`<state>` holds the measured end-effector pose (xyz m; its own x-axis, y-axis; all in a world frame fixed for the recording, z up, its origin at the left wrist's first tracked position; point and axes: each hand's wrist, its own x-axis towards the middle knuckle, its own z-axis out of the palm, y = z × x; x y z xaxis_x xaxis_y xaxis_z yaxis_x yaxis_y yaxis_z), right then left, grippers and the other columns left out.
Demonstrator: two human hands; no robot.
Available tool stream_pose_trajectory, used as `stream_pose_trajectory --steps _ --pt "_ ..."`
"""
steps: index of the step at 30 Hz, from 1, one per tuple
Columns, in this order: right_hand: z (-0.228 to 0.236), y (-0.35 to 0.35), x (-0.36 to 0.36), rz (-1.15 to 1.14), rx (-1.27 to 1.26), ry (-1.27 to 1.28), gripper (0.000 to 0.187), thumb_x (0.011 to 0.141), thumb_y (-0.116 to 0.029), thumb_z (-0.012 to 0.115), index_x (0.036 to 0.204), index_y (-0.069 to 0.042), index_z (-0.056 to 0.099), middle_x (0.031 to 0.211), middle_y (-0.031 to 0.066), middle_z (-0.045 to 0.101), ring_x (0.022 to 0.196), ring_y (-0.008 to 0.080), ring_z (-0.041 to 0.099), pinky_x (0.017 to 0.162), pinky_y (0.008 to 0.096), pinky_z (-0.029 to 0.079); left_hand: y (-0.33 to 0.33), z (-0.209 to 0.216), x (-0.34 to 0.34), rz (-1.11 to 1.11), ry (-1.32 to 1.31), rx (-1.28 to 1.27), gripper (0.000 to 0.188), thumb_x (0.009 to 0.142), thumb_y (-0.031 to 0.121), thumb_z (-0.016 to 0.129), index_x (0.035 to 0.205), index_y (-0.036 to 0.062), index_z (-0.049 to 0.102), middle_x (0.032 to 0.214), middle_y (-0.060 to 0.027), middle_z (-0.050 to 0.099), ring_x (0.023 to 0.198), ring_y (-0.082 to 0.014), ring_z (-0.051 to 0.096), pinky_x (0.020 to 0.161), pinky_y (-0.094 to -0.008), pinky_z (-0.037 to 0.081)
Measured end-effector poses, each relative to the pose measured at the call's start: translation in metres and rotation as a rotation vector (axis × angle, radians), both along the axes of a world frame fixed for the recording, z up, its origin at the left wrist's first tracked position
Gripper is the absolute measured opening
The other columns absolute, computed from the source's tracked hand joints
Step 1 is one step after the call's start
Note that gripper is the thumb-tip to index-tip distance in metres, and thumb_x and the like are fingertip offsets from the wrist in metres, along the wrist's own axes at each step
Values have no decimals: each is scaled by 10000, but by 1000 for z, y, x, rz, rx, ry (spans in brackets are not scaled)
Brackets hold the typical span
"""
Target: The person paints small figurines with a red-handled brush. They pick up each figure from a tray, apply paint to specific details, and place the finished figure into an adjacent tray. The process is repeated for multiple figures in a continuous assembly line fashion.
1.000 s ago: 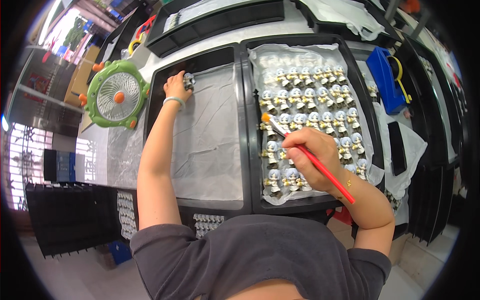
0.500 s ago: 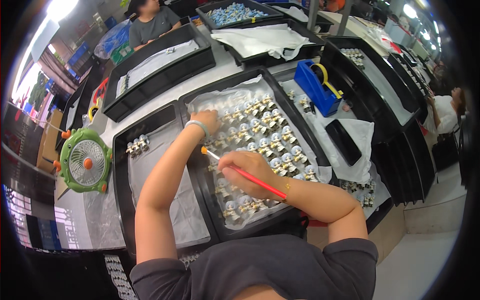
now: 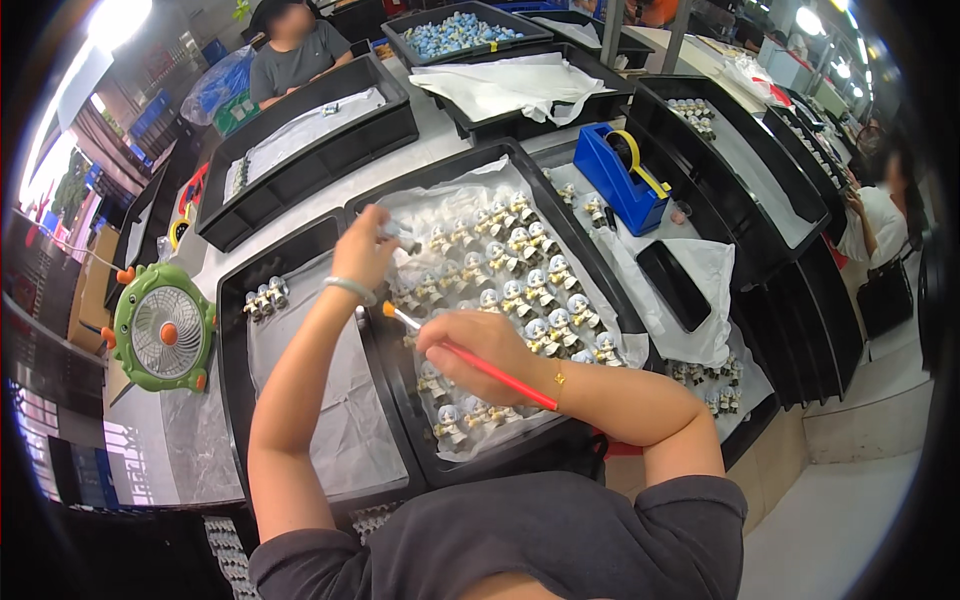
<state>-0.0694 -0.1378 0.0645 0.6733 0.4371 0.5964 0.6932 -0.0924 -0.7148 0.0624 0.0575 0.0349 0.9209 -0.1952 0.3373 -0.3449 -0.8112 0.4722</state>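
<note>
My left hand point(image 3: 364, 250) is over the left edge of the right-hand black tray point(image 3: 345, 215), its fingers closed on a small pale-haired figurine point(image 3: 402, 239). In my right hand point(image 3: 485, 345) is a paintbrush with a red handle point(image 3: 500, 375). The orange bristles point(image 3: 389, 309) point left, over the tray's near-left part. Rows of similar figurines point(image 3: 515, 295) lie on white paper in that tray, partly hidden by my right hand. In the left-hand black tray point(image 3: 232, 380), a few figurines point(image 3: 266, 298) sit together at the far-left corner of the paper.
A green fan point(image 3: 163, 330) stands left of the trays. To the right are a blue tape dispenser point(image 3: 620, 180) and a dark phone point(image 3: 675, 285). Black bins point(image 3: 310, 145) line the far side; stacked bins point(image 3: 800, 300) rise at right. A person point(image 3: 292, 60) sits opposite.
My left hand has lifted from the tray and drawn left, now with a figurine in its fingers. The right hand still holds the paintbrush, nearly unmoved.
</note>
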Motion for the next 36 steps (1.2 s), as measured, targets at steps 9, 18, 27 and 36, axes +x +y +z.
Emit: stream_pose_trajectory --steps 9,18,27,36 --pt "-1 3 -2 20 55 -3 102 744 -37 557 845 -48 549 742 109 575 643 280 559 592 358 448 60 31 -122 -413 884 -1604 588 729 121 507 1281 35 323 1230 -201 427 1024 -264 512 920 -343 377" --pt "-5 2 0 17 37 174 81 787 -59 535 860 -31 557 687 80 551 574 189 517 538 276 409 44 26 -168 -582 559 -1275 748 604 -134 554 1169 215 209 1230 -134 326 1159 -282 425 974 -360 332" --pt "-4 1 0 35 3 103 95 785 -62 529 864 -17 555 671 66 549 562 163 503 526 269 395 49 28 -171 -653 455 -1092 745 628 -80 601 1158 221 173 1203 -152 335 1114 -279 455 884 -389 385" --pt "-5 1 0 58 18 121 103 796 -59 511 877 -5 544 658 65 551 580 149 508 541 259 399 49 26 -173 -645 419 -1040 813 544 -92 641 1160 189 191 1175 -137 360 1059 -271 465 880 -374 357"
